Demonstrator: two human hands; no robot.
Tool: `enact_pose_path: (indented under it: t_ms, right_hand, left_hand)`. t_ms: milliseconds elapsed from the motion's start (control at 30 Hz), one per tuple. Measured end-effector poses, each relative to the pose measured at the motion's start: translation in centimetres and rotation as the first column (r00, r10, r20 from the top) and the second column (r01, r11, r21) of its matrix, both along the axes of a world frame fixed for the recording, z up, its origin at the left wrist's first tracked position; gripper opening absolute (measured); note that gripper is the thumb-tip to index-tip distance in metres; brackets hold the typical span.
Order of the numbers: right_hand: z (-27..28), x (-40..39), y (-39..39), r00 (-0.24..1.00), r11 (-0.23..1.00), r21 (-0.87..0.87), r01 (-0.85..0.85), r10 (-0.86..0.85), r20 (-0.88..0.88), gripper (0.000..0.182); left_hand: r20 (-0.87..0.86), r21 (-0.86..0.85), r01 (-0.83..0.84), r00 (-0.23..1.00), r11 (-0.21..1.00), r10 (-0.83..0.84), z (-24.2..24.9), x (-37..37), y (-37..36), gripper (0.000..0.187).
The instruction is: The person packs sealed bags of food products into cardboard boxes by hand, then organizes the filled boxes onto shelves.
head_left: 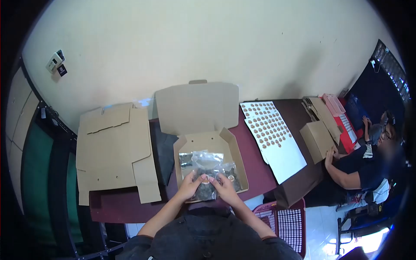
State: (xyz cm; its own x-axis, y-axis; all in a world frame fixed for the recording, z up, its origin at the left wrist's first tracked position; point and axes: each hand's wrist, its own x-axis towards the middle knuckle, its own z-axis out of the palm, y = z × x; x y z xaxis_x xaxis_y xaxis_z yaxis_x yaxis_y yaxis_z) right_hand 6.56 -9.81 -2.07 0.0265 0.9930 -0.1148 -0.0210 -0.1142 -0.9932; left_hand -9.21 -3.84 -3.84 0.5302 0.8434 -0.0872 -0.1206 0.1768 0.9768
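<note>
An open cardboard box lies in front of me with its lid raised towards the wall. Inside are clear plastic bags with dark contents. My left hand holds the left side of one bag, its thumb near a small round sticker. On the bag's other side, my right hand grips it, with the thumb close to the same sticker. Both hands are over the near part of the box. Another round sticker shows on a bag at the right.
Flattened cardboard lies on the left. To the right is a sheet of round stickers. Further right, a person holds a cardboard box. A pink basket stands below the table edge.
</note>
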Motion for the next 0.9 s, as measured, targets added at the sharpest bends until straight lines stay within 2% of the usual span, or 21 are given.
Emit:
enact_pose_path:
  t_ms: [33,67,133,200,267,300,333,367,433,467,533,567,600,667,733,800,833,867,900]
  right_hand:
    - [0.1,0.3,0.1,0.995,0.997,-0.074,-0.031,0.038,0.094,0.029]
    - [-0.7,0.4,0.4,0.994,0.997,-0.062,-0.042,0.048,0.099,0.029]
    - [-2.7,0.6,0.6,0.997,0.995,-0.08,-0.056,0.061,0.053,0.03]
    - [-3.4,0.4,0.2,0.998,0.995,-0.079,-0.052,0.056,0.037,0.031]
    - [-3.6,0.8,0.7,0.999,0.997,-0.069,-0.033,0.034,0.007,0.035]
    - [-4.3,0.8,0.6,0.999,0.998,-0.046,-0.031,0.031,0.01,0.035]
    - [-5.2,0.9,0.7,0.998,0.995,-0.094,-0.019,0.014,-0.059,0.034]
    - [-5.4,1.2,1.5,0.992,0.988,-0.151,-0.017,-0.003,-0.127,0.033]
    - [-4.2,1.6,2.0,0.997,0.983,-0.185,0.003,-0.018,-0.079,0.031]
    - [-3.9,2.0,2.6,0.999,0.976,-0.215,0.029,-0.036,-0.03,0.03]
    - [-5.4,3.5,4.1,0.999,0.967,-0.252,-0.025,0.018,-0.031,0.028]
    - [-6.6,4.5,4.8,0.994,0.957,-0.284,0.06,-0.083,-0.068,0.028]
    - [-7.3,5.4,5.3,0.977,0.935,-0.323,0.146,-0.188,-0.102,0.027]
    - [-6.3,7.2,7.0,0.981,0.921,-0.367,0.131,-0.175,-0.088,0.023]
    - [-7.4,8.9,8.9,0.964,0.923,-0.317,0.216,-0.253,-0.08,0.019]
    - [-7.8,10.0,10.3,0.966,0.913,-0.35,0.211,-0.248,-0.067,0.017]
    - [-7.9,10.2,11.0,0.964,0.907,-0.355,0.228,-0.262,-0.052,0.016]
    - [-7.9,10.3,11.9,0.968,0.903,-0.376,0.207,-0.245,-0.056,0.016]
    - [-7.7,10.5,12.6,0.966,0.915,-0.353,0.196,-0.241,-0.089,0.016]
  left_hand:
    - [-0.037,-0.001,-0.029,0.999,1.0,0.029,-0.5,-0.1,0.0,0.045]
    - [-0.074,-0.003,-0.06,0.995,0.998,0.059,-1.0,-0.2,0.0,0.045]
    - [-0.095,-0.007,-0.078,0.993,0.997,0.077,-2.2,-0.6,-0.1,0.046]
    - [-0.037,-0.141,-0.024,0.999,0.99,0.019,-5.0,-0.8,0.2,0.047]
    - [-0.032,-0.093,-0.043,0.999,0.995,0.04,-6.9,-0.5,0.1,0.045]
    - [-0.099,-0.11,-0.031,0.995,0.993,0.02,-5.8,-0.2,-0.2,0.047]
    - [-0.163,-0.126,-0.027,0.987,0.992,0.006,-4.2,0.1,-0.5,0.049]
    - [-0.159,-0.108,-0.034,0.987,0.994,0.016,-4.3,0.5,0.0,0.049]
    - [-0.181,-0.046,0.103,0.977,0.994,-0.109,-4.8,0.7,-0.3,0.058]
    - [-0.176,-0.052,0.083,0.98,0.995,-0.091,-5.1,0.7,0.2,0.058]
    - [-0.136,-0.075,0.25,0.956,0.965,-0.258,-5.2,0.6,1.5,0.063]
    - [-0.138,-0.11,0.309,0.936,0.945,-0.323,-5.3,0.6,2.3,0.066]
    - [-0.13,-0.129,0.289,0.944,0.949,-0.305,-5.5,0.6,2.8,0.066]
    - [-0.272,0.039,0.296,0.922,0.954,-0.275,-6.4,0.6,3.2,0.07]
    - [-0.274,-0.069,0.251,0.926,0.966,-0.26,-7.1,0.8,3.6,0.074]
    - [-0.125,-0.175,0.104,0.984,0.979,-0.127,-6.9,1.5,4.2,0.076]
    - [-0.111,-0.102,-0.001,0.994,0.995,-0.011,-6.4,1.8,4.8,0.07]
    - [-0.121,-0.123,-0.021,0.993,0.992,0.006,-6.7,1.7,5.7,0.07]
    - [-0.041,-0.23,-0.173,0.985,0.958,0.168,-7.2,1.7,6.5,0.065]
